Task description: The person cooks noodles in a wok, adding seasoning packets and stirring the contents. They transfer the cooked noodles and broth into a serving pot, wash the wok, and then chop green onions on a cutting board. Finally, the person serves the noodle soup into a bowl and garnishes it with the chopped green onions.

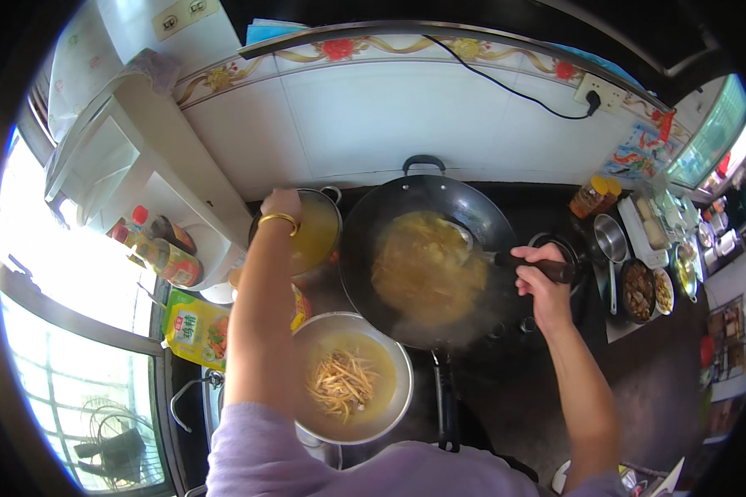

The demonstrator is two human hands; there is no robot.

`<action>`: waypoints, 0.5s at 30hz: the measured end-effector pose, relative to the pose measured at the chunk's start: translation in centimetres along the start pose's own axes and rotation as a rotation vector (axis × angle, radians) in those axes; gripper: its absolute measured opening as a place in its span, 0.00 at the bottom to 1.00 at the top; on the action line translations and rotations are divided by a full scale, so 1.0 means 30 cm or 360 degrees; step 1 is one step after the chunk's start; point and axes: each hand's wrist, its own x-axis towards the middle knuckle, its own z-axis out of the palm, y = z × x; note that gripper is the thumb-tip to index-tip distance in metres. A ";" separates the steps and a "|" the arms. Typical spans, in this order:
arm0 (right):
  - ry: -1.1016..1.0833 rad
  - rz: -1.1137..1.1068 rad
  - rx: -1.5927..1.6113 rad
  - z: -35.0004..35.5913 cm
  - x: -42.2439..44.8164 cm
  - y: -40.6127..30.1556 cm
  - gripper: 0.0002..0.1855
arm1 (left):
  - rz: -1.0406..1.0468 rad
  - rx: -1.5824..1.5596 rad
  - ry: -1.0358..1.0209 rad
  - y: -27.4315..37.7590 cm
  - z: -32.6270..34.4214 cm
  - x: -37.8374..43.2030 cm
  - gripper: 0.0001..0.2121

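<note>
A dark wok holds steaming yellowish broth with pieces of food in it. My right hand grips the dark handle of a metal utensil, whose head rests in the wok. My left hand, with a gold-coloured bangle at the wrist, is over the far left rim of a pot of yellow liquid; its fingers are hidden, so whether it holds something cannot be told. Nearer to me stands a metal bowl with thin light-brown strips in liquid.
Left are sauce bottles and a yellow-green seasoning pouch. The wok's long handle points toward me. At right stand a small saucepan, a dark bowl of food and yellow-lidded jars. A black cord hangs across the wall.
</note>
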 end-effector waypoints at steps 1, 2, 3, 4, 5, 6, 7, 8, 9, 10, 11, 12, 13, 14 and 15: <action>0.0019 0.0073 0.0085 -0.003 0.004 0.007 0.08 | 0.0087 -0.0058 -0.0032 0.012 -0.085 -0.024 0.14; 0.0008 0.0163 0.0169 -0.009 0.011 0.009 0.08 | 0.0206 -0.0150 0.0173 0.014 -0.152 -0.081 0.14; 0.0003 0.0185 0.0127 -0.027 0.015 -0.005 0.07 | 0.0343 -0.0261 0.0371 0.038 -0.198 -0.132 0.14; -0.0010 0.0211 0.0088 -0.051 0.021 -0.025 0.07 | 0.0524 -0.0578 0.0407 0.062 -0.256 -0.198 0.13; -0.0018 0.0231 0.0046 -0.082 0.023 -0.042 0.07 | 0.0707 -0.0901 0.0447 0.099 -0.314 -0.267 0.13; -0.0057 0.0179 0.0009 -0.119 0.029 -0.050 0.08 | 0.0804 -0.1184 0.0352 0.136 -0.371 -0.372 0.12; -0.0016 0.0136 0.0034 -0.140 0.035 -0.040 0.08 | 0.0905 -0.1466 0.0257 0.173 -0.406 -0.489 0.11; 0.0013 0.0106 0.0067 -0.147 0.040 -0.010 0.08 | 0.0937 -0.1506 0.0199 0.191 -0.422 -0.604 0.10; 0.0022 0.0080 0.0108 -0.140 0.048 0.027 0.08 | 0.0951 -0.1538 0.0150 0.195 -0.417 -0.717 0.08; 0.0029 0.0103 0.0232 -0.123 0.052 0.070 0.09 | 0.0838 -0.1629 0.0013 0.202 -0.379 -0.816 0.08; 0.0081 0.0120 0.0356 -0.114 0.059 0.106 0.09 | 0.0744 -0.1728 -0.0125 0.216 -0.330 -0.901 0.07; 0.0042 0.0164 0.0401 -0.100 0.065 0.117 0.08 | 0.0725 -0.1746 -0.0153 0.225 -0.277 -0.982 0.06; 0.0017 0.0203 0.0433 -0.102 0.069 0.120 0.08 | 0.0721 -0.1775 -0.0188 0.243 -0.213 -1.051 0.06; -0.0069 0.0227 0.0435 -0.110 0.079 0.119 0.07 | 0.0529 -0.1907 -0.0252 0.272 -0.172 -1.128 0.07; -0.0128 0.0222 0.0358 -0.119 0.092 0.103 0.07 | 0.0331 -0.2036 -0.0312 0.302 -0.131 -1.202 0.08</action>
